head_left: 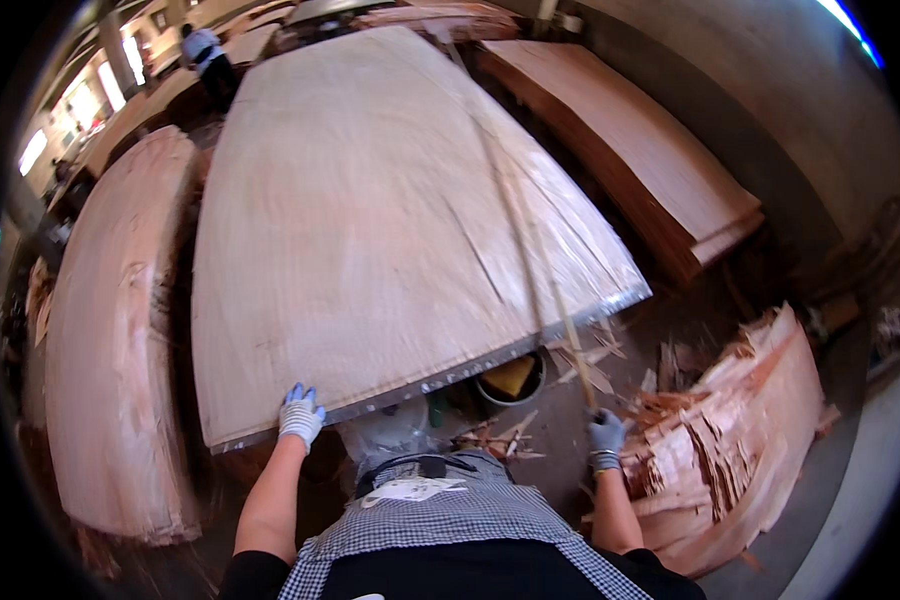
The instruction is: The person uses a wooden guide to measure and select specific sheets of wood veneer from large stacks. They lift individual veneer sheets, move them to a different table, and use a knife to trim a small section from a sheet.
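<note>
A large pale wood veneer sheet (350, 220) covers the worktable in front of me, with a dark metal table edge (390, 393) along its near side. My left hand (302, 415), in a white and blue glove, rests on the near left edge of the sheet with its fingers spread. Past the table's near right corner, my right hand (606, 435), in a grey glove, is closed around the end of a long thin stick (573, 345). The stick slants up over the right part of the sheet, blurred toward its far end. Long creases run across the sheet's right side.
Stacked veneer (115, 340) stands at the left, another veneer stack (630, 140) at the far right. Torn veneer scraps (730, 440) pile beside my right arm. Under the table edge sits a bucket (540, 385) holding something yellow. A person (206, 62) stands at the far left.
</note>
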A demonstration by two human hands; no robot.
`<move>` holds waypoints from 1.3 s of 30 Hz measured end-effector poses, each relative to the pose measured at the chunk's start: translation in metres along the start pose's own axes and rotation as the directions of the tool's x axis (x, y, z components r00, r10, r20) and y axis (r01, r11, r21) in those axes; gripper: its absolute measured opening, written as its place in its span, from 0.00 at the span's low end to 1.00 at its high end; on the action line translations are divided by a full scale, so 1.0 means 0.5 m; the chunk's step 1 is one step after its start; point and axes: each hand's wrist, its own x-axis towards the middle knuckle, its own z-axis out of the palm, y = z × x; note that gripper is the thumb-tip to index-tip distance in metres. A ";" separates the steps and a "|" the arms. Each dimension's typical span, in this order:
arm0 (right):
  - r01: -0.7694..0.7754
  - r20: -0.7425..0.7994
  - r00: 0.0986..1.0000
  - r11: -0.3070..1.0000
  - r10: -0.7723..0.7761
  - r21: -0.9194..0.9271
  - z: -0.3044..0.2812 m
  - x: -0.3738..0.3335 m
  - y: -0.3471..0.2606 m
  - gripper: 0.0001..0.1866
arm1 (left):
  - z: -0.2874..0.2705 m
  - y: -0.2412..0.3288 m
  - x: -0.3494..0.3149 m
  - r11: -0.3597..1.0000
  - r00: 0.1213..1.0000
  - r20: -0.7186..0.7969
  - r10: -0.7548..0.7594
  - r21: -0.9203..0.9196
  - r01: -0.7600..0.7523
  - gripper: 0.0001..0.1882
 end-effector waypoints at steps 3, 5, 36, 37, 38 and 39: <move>-0.313 0.320 0.922 0.908 0.219 0.279 0.048 -0.056 -0.099 0.16 | -0.008 -0.001 -0.006 1.000 0.999 0.033 -0.025 0.013 0.024 0.29; -0.381 0.385 0.895 0.833 0.223 0.402 0.108 -0.089 -0.106 0.17 | -0.013 0.019 0.007 1.000 0.999 0.033 -0.003 0.004 0.003 0.29; -0.493 0.817 0.576 0.795 -0.007 0.354 0.359 -0.338 -0.609 0.10 | 0.046 -0.138 -0.127 0.984 0.964 -0.257 -0.060 -0.177 0.014 0.36; -0.499 0.822 0.569 0.801 0.013 0.332 0.350 -0.351 -0.595 0.12 | 0.047 -0.138 -0.125 0.984 0.964 -0.263 -0.043 -0.178 -0.004 0.36; -0.510 0.823 0.567 0.800 0.036 0.316 0.343 -0.361 -0.587 0.13 | 0.047 -0.137 -0.120 0.985 0.963 -0.269 -0.016 -0.172 -0.032 0.36; -0.518 0.787 0.611 0.797 0.090 0.310 0.338 -0.362 -0.585 0.12 | 0.039 -0.128 -0.109 0.983 0.959 -0.281 0.040 -0.159 -0.088 0.36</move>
